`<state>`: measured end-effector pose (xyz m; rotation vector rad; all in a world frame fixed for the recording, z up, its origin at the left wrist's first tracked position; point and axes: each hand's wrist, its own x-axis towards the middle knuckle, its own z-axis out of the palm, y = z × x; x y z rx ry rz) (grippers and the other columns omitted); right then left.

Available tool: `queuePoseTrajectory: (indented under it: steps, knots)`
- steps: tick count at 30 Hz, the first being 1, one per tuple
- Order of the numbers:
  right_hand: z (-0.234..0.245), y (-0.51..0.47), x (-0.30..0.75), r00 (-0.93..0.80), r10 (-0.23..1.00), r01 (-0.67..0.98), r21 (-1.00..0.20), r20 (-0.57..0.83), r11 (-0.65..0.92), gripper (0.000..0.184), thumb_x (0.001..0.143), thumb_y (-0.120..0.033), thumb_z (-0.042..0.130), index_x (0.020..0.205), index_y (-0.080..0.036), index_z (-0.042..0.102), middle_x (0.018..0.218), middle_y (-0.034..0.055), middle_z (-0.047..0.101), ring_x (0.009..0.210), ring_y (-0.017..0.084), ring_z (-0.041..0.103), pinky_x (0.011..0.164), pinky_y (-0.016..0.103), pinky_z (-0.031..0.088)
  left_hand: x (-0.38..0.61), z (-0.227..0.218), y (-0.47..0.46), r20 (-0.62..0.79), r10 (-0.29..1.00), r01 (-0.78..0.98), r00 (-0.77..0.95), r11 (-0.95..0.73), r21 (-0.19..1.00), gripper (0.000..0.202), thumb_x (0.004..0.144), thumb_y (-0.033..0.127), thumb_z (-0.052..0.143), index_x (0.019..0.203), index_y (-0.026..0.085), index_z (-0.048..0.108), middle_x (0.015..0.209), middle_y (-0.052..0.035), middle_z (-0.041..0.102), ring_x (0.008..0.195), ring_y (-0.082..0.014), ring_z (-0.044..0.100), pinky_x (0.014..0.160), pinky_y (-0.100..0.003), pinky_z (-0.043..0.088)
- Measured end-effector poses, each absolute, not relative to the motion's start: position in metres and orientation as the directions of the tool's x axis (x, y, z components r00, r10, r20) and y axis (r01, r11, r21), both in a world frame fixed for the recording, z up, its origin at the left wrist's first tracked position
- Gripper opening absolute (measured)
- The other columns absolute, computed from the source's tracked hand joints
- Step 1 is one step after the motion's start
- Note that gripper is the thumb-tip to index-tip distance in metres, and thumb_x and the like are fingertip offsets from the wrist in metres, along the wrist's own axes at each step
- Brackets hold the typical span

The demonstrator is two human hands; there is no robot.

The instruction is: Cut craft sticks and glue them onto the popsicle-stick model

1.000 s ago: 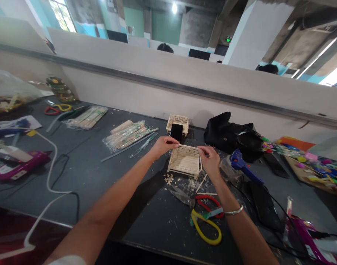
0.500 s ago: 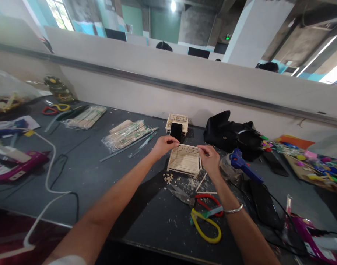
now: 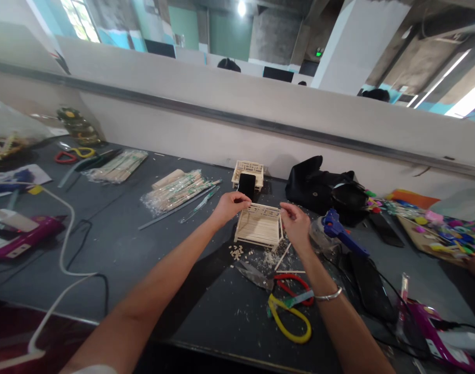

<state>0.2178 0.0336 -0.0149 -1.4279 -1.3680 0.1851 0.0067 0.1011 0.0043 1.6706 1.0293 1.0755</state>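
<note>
A small model of pale wooden sticks (image 3: pixel 258 227) stands on the dark table (image 3: pixel 144 249). My left hand (image 3: pixel 230 205) pinches the top left corner of its back rail. On the right, my right hand (image 3: pixel 295 224) pinches the rail's other end. Both hands are closed on the model. A silver bangle sits on my right wrist. Just behind the model, a black phone (image 3: pixel 247 185) leans against a second wooden stick model (image 3: pixel 248 170).
Scissors with red and yellow handles (image 3: pixel 286 301) lie near my right arm among wood scraps. A blue glue gun (image 3: pixel 340 231) and a black bag (image 3: pixel 323 188) are to the right. Bags of sticks (image 3: pixel 178 189) lie left. White and black cables cross the left side.
The view has shifted slightly. My hands stay pinched on the model's back rail, with almost no movement.
</note>
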Motion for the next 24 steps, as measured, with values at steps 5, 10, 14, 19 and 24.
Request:
queuePoseTrajectory:
  steps: [5, 10, 14, 19, 24]
  knots:
    - [-0.0121, 0.0320, 0.2175, 0.333, 0.796, 0.581, -0.775, 0.505, 0.248, 0.027, 0.075, -0.033, 0.054, 0.086, -0.019, 0.075, 0.085, 0.0072, 0.077, 0.068, 0.021, 0.069, 0.058, 0.033, 0.057, 0.0066, 0.0037, 0.1016, 0.230, 0.930, 0.188, 0.287, -0.290, 0.938, 0.013, 0.067, 0.029, 0.067, 0.070, 0.018, 0.074, 0.072, -0.0019, 0.071, 0.070, -0.0167, 0.061, 0.068, -0.027, 0.046]
    - [-0.0058, 0.0298, 0.2147, 0.323, 0.796, 0.588, -0.768, 0.513, 0.256, 0.024, 0.074, -0.036, 0.057, 0.080, -0.021, 0.075, 0.081, 0.0056, 0.076, 0.070, 0.021, 0.068, 0.064, 0.033, 0.057, 0.0073, 0.0044, 0.1015, 0.215, 0.936, 0.189, 0.278, -0.273, 0.943, 0.013, 0.067, 0.028, 0.068, 0.069, 0.018, 0.074, 0.069, -0.0012, 0.070, 0.067, -0.0159, 0.060, 0.066, -0.027, 0.045]
    - [-0.0051, 0.0294, 0.2129, 0.317, 0.792, 0.596, -0.759, 0.521, 0.261, 0.024, 0.075, -0.037, 0.057, 0.079, -0.021, 0.075, 0.080, 0.0057, 0.076, 0.069, 0.020, 0.067, 0.065, 0.033, 0.056, 0.0078, 0.0050, 0.1005, 0.212, 0.937, 0.174, 0.277, -0.266, 0.948, 0.012, 0.066, 0.028, 0.067, 0.068, 0.017, 0.073, 0.069, -0.0011, 0.069, 0.068, -0.0155, 0.058, 0.067, -0.027, 0.045]
    - [-0.0072, 0.0300, 0.2128, 0.306, 0.792, 0.609, -0.748, 0.529, 0.264, 0.024, 0.077, -0.037, 0.056, 0.078, -0.022, 0.075, 0.079, 0.0050, 0.075, 0.069, 0.020, 0.066, 0.063, 0.032, 0.055, 0.0076, 0.0052, 0.1003, 0.216, 0.935, 0.167, 0.281, -0.269, 0.949, 0.012, 0.066, 0.029, 0.067, 0.068, 0.017, 0.072, 0.069, -0.0013, 0.069, 0.068, -0.0157, 0.058, 0.067, -0.027, 0.045]
    - [-0.0082, 0.0310, 0.2129, 0.298, 0.786, 0.624, -0.734, 0.541, 0.268, 0.022, 0.077, -0.036, 0.056, 0.075, -0.023, 0.074, 0.077, 0.0045, 0.075, 0.068, 0.020, 0.066, 0.064, 0.032, 0.054, 0.0071, 0.0040, 0.1014, 0.230, 0.930, 0.174, 0.288, -0.287, 0.942, 0.012, 0.067, 0.029, 0.068, 0.069, 0.018, 0.073, 0.070, -0.0014, 0.069, 0.068, -0.0161, 0.059, 0.067, -0.028, 0.045]
